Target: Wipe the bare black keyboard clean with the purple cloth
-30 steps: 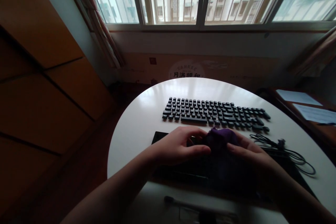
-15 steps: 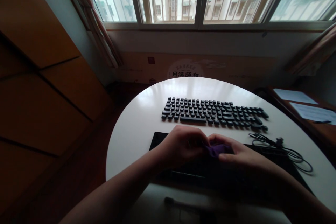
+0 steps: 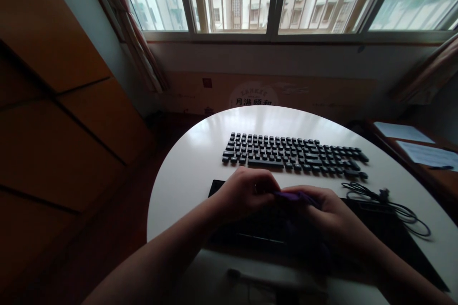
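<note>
Nearest us, on the near side of the black base (image 3: 388,225), lies a dim, blurred object (image 3: 234,274) that we cannot make out. Above the base we hold a purple cloth (image 3: 296,197) between our two hands. A second ago the cloth was bunched in a rounded lump, and half a second ago it was crumpled lower; now we see it drawn into a narrow, flatter strip. Its long axis runs across, roughly along the base's length, dipping slightly at the right, with its thin tip pointing at our left hand (image 3: 246,195). There our thumb and fingers are pinched together on the tip; our right hand (image 3: 329,205) grips the other end between thumb and curled fingers. Below that, the cloth fades into shadow.

The base's own long axis runs left to right, its right end slanting towards us. At that end a coiled cable (image 3: 381,195) lies partly over it. Beyond the base, black keycaps (image 3: 311,156) stand in keyboard rows on the white table (image 3: 189,186). Farther right of the base are papers (image 3: 427,153); far behind it, a window (image 3: 275,5).
</note>
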Motion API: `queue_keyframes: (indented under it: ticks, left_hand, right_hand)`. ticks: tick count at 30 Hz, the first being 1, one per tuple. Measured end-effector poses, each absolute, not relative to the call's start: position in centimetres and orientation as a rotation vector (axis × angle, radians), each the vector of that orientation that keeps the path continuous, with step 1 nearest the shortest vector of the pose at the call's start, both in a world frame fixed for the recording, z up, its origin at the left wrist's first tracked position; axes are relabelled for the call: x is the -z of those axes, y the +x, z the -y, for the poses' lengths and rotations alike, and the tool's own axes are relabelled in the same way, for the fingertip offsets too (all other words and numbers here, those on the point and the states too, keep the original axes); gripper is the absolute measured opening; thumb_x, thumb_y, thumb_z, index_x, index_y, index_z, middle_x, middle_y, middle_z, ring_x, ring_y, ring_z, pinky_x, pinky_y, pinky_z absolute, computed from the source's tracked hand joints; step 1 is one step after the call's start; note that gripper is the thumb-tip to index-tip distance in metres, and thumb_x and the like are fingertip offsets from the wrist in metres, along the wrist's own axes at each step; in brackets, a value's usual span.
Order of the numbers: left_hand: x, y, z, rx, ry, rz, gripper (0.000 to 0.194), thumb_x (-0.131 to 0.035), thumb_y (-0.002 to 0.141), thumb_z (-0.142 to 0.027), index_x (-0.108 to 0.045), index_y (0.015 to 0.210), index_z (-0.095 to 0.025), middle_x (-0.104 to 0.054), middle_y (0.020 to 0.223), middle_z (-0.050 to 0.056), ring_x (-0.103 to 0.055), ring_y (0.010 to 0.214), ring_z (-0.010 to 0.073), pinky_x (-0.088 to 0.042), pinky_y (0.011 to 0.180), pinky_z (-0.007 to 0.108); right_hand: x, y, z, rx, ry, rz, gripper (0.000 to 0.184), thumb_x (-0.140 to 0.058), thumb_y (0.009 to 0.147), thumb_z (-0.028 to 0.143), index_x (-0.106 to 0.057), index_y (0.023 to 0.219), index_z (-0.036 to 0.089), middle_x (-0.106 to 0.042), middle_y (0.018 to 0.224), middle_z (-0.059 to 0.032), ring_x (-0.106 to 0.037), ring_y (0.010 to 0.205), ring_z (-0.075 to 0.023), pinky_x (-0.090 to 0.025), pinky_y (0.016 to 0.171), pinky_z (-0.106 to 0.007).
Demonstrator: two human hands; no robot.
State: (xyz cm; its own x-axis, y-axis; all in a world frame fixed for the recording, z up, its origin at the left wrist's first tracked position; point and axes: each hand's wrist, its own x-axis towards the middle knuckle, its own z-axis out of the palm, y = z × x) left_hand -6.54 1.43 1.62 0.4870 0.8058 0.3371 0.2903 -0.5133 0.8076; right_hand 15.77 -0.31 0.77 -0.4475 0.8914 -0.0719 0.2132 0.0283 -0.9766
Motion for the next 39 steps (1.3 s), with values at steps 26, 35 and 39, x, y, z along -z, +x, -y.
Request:
queue_keyframes:
  ticks: [26,35,39]
  left_hand:
    - [-1.3,-12.2,-5.6,-0.376,2.151,-1.398,0.015,-0.067,0.082,-0.031,-0.075,0.088,-0.020,-0.074,0.088,0.002,-0.066,0.081,0.0192,-0.045,0.070,0.028]
    - [-0.5,-11.3,-5.5,-0.268,2.154,-1.293,0.027,-0.071,0.081,-0.041,-0.074,0.099,-0.022,-0.074,0.097,0.003,-0.067,0.087,0.0205,-0.046,0.071,0.027]
    - [-0.6,-11.4,-5.6,-0.261,2.126,-1.289,0.029,-0.071,0.081,-0.042,-0.074,0.101,-0.021,-0.074,0.098,0.004,-0.067,0.087,0.0203,-0.046,0.072,0.027]
  right_hand:
    - [3.1,13.6,-1.6,-0.247,-1.086,2.640,0.033,-0.068,0.083,0.017,-0.072,0.114,0.027,-0.077,0.098,-0.0054,-0.070,0.086,-0.0255,-0.046,0.071,-0.032]
    - [3.1,13.7,-1.9,-0.163,-0.908,2.676,0.025,-0.059,0.092,0.014,-0.074,0.106,0.028,-0.068,0.080,-0.0014,-0.062,0.068,-0.0182,-0.034,0.057,-0.027]
    - [2.1,15.3,-1.8,-0.411,-0.944,2.261,0.020,-0.055,0.097,0.023,-0.071,0.109,0.025,-0.072,0.091,-0.0049,-0.067,0.075,-0.0199,-0.048,0.066,-0.029]
